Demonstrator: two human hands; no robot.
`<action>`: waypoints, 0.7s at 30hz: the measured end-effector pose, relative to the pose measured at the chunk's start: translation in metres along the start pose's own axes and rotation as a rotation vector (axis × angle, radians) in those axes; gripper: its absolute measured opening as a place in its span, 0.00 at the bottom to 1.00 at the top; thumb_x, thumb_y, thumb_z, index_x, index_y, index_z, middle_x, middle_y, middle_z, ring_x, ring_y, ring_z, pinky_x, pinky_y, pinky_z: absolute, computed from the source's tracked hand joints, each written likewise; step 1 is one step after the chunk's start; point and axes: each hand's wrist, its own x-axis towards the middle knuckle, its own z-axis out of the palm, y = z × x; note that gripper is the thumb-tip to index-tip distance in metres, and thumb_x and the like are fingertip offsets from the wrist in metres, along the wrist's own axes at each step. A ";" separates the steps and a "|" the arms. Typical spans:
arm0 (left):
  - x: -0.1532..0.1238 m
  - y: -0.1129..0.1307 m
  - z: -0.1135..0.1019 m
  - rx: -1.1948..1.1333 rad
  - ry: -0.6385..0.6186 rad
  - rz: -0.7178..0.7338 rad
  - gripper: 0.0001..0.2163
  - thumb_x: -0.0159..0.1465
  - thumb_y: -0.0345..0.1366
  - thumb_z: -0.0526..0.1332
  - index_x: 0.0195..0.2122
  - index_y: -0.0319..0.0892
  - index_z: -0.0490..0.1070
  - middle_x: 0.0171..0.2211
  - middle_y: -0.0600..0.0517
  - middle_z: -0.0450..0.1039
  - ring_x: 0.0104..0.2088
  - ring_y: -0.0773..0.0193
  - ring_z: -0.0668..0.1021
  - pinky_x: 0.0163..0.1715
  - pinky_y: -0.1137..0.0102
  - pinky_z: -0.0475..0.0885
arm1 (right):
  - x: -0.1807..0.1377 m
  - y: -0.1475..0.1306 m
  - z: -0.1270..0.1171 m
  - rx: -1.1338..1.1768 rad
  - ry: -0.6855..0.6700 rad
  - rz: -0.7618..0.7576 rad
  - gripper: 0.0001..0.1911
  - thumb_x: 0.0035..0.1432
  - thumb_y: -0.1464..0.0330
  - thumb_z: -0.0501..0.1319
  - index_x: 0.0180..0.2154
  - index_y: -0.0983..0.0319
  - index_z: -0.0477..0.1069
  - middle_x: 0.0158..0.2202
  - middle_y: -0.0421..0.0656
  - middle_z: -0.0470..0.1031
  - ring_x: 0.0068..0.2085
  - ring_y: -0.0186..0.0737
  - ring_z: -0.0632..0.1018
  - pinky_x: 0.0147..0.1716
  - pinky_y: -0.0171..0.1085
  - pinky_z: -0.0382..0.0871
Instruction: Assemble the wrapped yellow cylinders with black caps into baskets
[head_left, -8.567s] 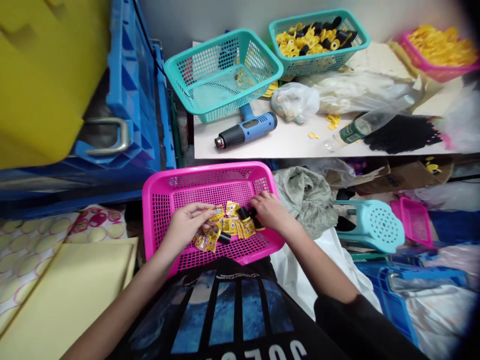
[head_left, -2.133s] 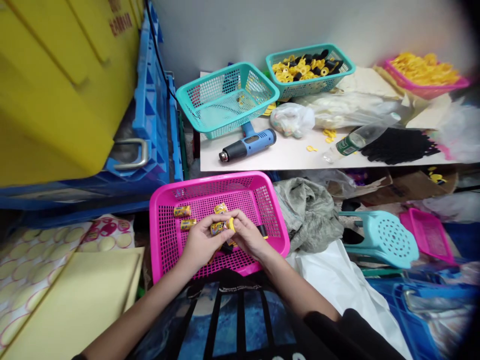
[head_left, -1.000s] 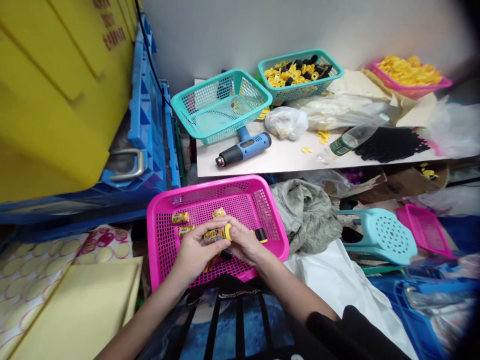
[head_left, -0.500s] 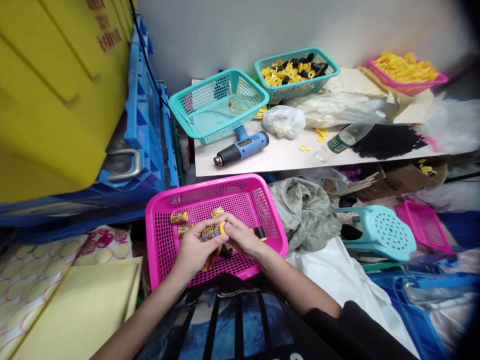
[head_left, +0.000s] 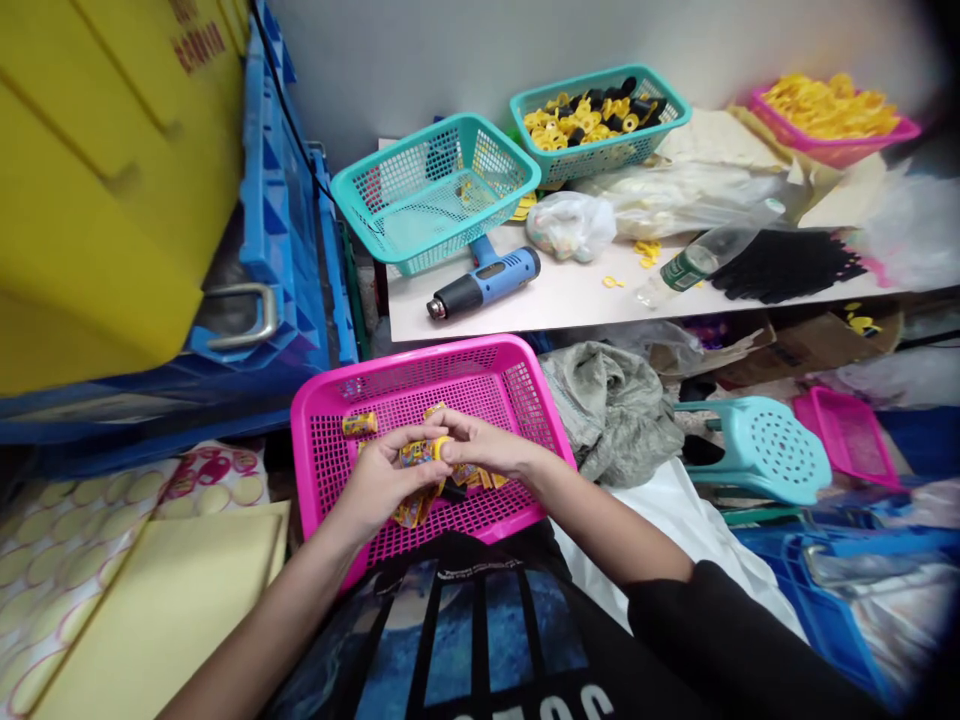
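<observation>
Both my hands hold one small yellow printed tube (head_left: 421, 453) above a pink basket (head_left: 307, 400). My left hand (head_left: 381, 480) is closed around its left part, thumb along the near side. The fingers and thumb of my right hand (head_left: 484, 443) pinch its yellow right end. In the basket, another small printed tube (head_left: 360, 424) lies at the left. Several printed yellow wrappers (head_left: 415, 508) and a black piece (head_left: 453, 491) lie under my hands, partly hidden by them.
On the white table (head_left: 570, 300) ahead are a blue heat gun (head_left: 487, 282), a teal basket (head_left: 420, 255), another teal basket (head_left: 600, 160) of yellow and black parts, and a plastic bottle (head_left: 686, 268). A teal stool (head_left: 784, 450) stands right; blue crates (head_left: 262, 240) rise left.
The camera view has shifted slightly. My right hand has turned a little over the tube's end, and more wrappers show beneath it. Both hands keep their hold.
</observation>
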 end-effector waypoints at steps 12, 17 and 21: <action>0.000 0.013 -0.005 0.043 -0.028 0.061 0.17 0.40 0.36 0.79 0.32 0.44 0.81 0.33 0.51 0.83 0.33 0.60 0.83 0.39 0.66 0.79 | -0.006 -0.011 0.009 0.066 0.001 -0.057 0.21 0.50 0.64 0.72 0.40 0.63 0.66 0.36 0.38 0.71 0.33 0.25 0.74 0.32 0.26 0.70; -0.007 0.015 -0.002 0.028 -0.161 0.003 0.18 0.54 0.43 0.72 0.46 0.47 0.79 0.50 0.47 0.79 0.43 0.57 0.82 0.41 0.67 0.79 | -0.010 -0.004 0.000 0.256 -0.004 0.052 0.26 0.49 0.63 0.73 0.46 0.62 0.65 0.40 0.40 0.71 0.37 0.28 0.76 0.35 0.28 0.72; -0.005 0.014 0.000 0.091 -0.146 0.011 0.19 0.55 0.43 0.71 0.47 0.46 0.78 0.53 0.47 0.77 0.48 0.56 0.80 0.44 0.66 0.78 | -0.009 0.000 0.001 0.224 0.007 -0.005 0.27 0.50 0.65 0.73 0.48 0.62 0.63 0.36 0.38 0.71 0.33 0.26 0.75 0.33 0.26 0.71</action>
